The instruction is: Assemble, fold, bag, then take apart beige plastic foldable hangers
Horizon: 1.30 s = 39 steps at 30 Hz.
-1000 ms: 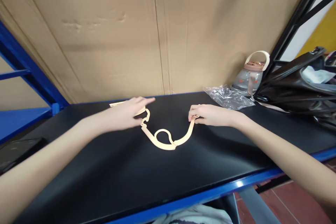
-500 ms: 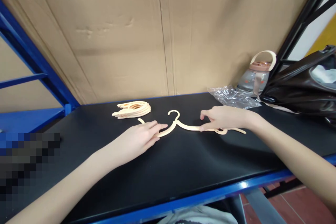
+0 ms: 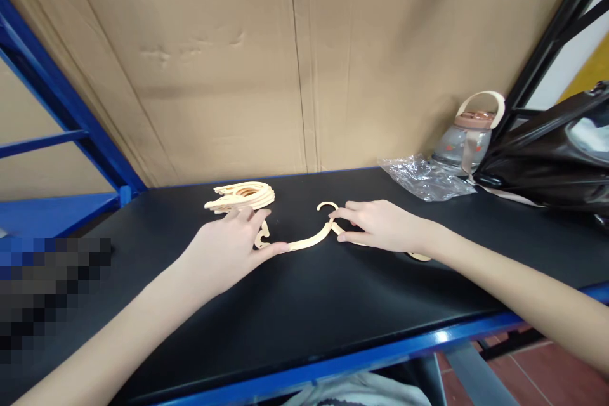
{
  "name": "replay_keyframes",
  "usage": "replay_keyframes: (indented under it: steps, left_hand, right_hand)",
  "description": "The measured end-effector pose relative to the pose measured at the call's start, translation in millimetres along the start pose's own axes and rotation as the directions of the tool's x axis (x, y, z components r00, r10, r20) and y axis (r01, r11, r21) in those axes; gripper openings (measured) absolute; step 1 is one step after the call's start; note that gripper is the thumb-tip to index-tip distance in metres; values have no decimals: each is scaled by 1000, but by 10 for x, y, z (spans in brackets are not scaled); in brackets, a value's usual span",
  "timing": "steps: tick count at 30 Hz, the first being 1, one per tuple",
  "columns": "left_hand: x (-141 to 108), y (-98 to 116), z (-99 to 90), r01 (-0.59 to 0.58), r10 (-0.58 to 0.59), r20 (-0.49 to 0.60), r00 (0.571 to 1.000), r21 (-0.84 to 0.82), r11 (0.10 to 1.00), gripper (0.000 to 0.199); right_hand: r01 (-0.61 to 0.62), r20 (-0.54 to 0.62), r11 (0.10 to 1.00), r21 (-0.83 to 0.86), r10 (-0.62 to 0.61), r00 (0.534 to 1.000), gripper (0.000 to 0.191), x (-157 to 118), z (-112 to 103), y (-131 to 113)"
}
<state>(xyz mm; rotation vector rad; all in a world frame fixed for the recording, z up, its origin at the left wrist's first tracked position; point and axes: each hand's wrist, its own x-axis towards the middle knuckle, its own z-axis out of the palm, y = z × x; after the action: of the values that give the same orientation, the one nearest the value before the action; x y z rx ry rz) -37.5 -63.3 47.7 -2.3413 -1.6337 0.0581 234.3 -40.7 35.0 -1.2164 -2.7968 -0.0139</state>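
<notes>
**Handling of hanger (image 3: 309, 242)**

In head view, lying at middle of table (image 3: 285, 317), right of stack (image 3: 223, 204). Pinched near neck by right hand (image 3: 380, 225). Touched by thumb of left hand (image 3: 223, 247), with fingers apart; cannot tell if gripped. Probably light, rather stiff, little slippery; better to take by neck.

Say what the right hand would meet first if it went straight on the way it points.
The right hand would meet the hanger first, already at its fingertips near the hook; beyond that, probably the left hand, though depth is hard to judge.
</notes>
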Motion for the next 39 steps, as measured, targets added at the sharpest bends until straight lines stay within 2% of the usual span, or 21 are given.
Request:
replay_keyframes:
  steps: [4,10,16,21,25,30,32,35,39]
  left_hand:
    - [3,28,58,-48,57,91,994,-97,994,70]
    - [4,44,90,-105,121,68,990,-202,974,57]
    - [16,-37,110,-215,238,39,971,-301,929,59]
    - [-12,5,58,-305,346,37,938,-388,870,43]
    - [-12,46,19,-359,396,13,918,-394,846,41]
    - [9,48,-2,-326,370,54,928,-366,872,41]
    - [15,46,-9,-317,364,71,929,-357,879,41]
    - [17,48,-18,-312,363,90,928,-349,884,39]
    - [11,51,-29,-296,354,109,929,-353,888,37]
  right_hand:
    - [14,20,1000,16,-14,1000,38,3,0,19]
    - [24,28,998,61,-25,999,34,13,7,13]
    - [33,24,995,97,-35,999,36,10,11,9]
    - [45,28,997,66,-47,998,42,17,43,23]
    - [18,-14,998,-66,-19,1000,39,18,63,2]
    - [-128,-115,926,-354,92,989,34,11,86,-38]
    - [-184,-120,900,-394,148,982,32,5,101,-37]
    - [-230,-68,886,-403,221,973,35,-4,110,-29]
    - [-239,-54,885,-400,238,970,35,-3,93,-37]
